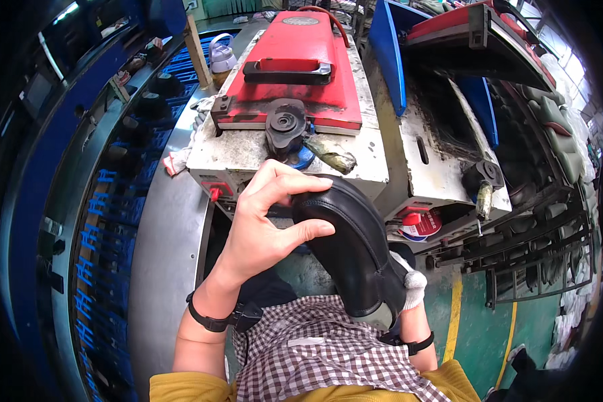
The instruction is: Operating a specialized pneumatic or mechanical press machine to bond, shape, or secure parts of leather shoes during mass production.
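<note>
A black leather shoe upper [345,228] with stitched seams is held tilted in front of my checked apron. My bare left hand [268,218] is curled round its upper, rounded end, with the thumb on the near face and the fingers over the top edge. At the lower right side of the upper is my right hand [414,285], in a white glove, closed against it; the upper hides part of its fingers. A greyish patch shows at the upper's lower end. Just beyond my left hand stands a machine with a red lid [295,50] and a black knob-like clamp [285,124].
A second machine with a raised lid [476,40] and blue side panel [390,53] stands right. A metal counter [167,268] and a blue slatted conveyor [90,268] run along the left. A bottle [221,57] stands behind. Dark racks [536,268] stand at far right.
</note>
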A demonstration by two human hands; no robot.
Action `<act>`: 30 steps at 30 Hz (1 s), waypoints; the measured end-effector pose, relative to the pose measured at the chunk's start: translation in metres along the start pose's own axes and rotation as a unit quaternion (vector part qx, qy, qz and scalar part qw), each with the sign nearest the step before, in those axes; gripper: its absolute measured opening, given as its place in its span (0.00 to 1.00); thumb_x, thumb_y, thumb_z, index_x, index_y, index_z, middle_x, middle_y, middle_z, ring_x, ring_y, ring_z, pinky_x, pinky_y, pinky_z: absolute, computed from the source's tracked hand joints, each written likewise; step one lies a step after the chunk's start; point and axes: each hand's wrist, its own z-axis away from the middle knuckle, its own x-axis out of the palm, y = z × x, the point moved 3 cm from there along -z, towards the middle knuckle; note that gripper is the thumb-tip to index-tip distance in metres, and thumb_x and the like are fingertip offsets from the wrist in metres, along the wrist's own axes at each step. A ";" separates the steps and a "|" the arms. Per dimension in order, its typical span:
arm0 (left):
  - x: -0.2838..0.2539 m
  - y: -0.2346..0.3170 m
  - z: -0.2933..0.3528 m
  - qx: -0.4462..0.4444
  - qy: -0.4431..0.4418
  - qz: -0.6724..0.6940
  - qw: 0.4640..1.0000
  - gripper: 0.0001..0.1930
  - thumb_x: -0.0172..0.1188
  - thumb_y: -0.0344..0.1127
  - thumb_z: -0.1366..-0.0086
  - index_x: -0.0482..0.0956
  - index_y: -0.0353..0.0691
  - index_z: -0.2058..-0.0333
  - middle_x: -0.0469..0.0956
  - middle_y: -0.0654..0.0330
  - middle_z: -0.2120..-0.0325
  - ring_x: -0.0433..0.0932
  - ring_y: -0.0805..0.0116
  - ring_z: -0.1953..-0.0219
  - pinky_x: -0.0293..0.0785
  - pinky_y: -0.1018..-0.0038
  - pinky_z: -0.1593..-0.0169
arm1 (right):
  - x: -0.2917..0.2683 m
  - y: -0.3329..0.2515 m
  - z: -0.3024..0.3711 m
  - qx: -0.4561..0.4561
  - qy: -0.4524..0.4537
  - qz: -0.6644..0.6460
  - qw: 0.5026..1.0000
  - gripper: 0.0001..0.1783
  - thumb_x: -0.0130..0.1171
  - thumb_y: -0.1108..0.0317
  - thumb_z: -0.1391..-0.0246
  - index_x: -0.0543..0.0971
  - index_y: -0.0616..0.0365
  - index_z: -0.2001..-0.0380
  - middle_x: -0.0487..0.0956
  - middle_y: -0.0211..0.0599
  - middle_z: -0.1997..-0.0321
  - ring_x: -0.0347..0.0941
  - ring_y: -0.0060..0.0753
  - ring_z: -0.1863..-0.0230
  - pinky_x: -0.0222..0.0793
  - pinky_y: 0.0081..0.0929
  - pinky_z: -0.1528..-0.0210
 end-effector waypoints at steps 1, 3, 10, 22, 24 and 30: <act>0.000 -0.001 0.002 -0.011 -0.005 -0.011 1.000 0.26 0.82 0.40 0.53 0.86 0.43 0.54 0.81 0.63 0.59 0.77 0.69 0.55 0.72 0.74 0.57 | 0.000 0.004 0.000 0.006 0.002 -0.008 1.000 0.57 0.73 0.56 0.63 0.61 0.73 0.32 0.69 0.58 0.31 0.70 0.52 0.33 0.63 0.45 0.27; 0.000 -0.001 0.006 -0.022 -0.007 -0.005 1.000 0.25 0.82 0.39 0.53 0.86 0.43 0.54 0.80 0.63 0.61 0.77 0.70 0.56 0.73 0.75 0.58 | -0.004 0.011 0.000 0.009 -0.008 -0.018 1.000 0.55 0.69 0.59 0.63 0.61 0.77 0.32 0.71 0.59 0.32 0.71 0.51 0.33 0.61 0.42 0.26; 0.014 0.008 0.016 -0.084 0.029 -0.086 0.992 0.34 0.83 0.40 0.51 0.78 0.41 0.45 0.79 0.60 0.57 0.78 0.71 0.57 0.74 0.74 0.57 | -0.077 0.071 0.005 0.089 0.004 -0.076 0.993 0.61 0.55 0.22 0.49 0.58 0.60 0.26 0.66 0.53 0.27 0.69 0.53 0.31 0.65 0.51 0.28; 0.004 0.011 0.025 -0.077 0.041 -0.096 0.992 0.34 0.76 0.34 0.44 0.75 0.39 0.39 0.82 0.57 0.50 0.80 0.69 0.55 0.74 0.75 0.54 | -0.062 0.086 -0.013 0.130 0.071 -0.196 0.969 0.40 0.55 0.55 0.50 0.72 0.71 0.36 0.75 0.65 0.37 0.78 0.60 0.40 0.69 0.52 0.31; 0.001 0.009 0.028 -0.059 0.074 -0.104 0.990 0.26 0.74 0.32 0.42 0.79 0.38 0.45 0.83 0.56 0.51 0.80 0.68 0.55 0.75 0.75 0.56 | -0.043 0.078 -0.020 0.105 0.084 -0.099 0.986 0.40 0.54 0.55 0.49 0.72 0.71 0.36 0.76 0.65 0.37 0.78 0.60 0.41 0.70 0.52 0.31; -0.024 -0.002 0.030 -0.080 0.149 -0.131 0.977 0.19 0.71 0.33 0.39 0.84 0.37 0.50 0.83 0.56 0.52 0.81 0.67 0.54 0.75 0.77 0.56 | 0.031 0.050 -0.037 0.227 -0.091 -0.331 0.911 0.42 0.53 0.49 0.45 0.68 0.62 0.31 0.71 0.60 0.32 0.72 0.65 0.36 0.66 0.60 0.32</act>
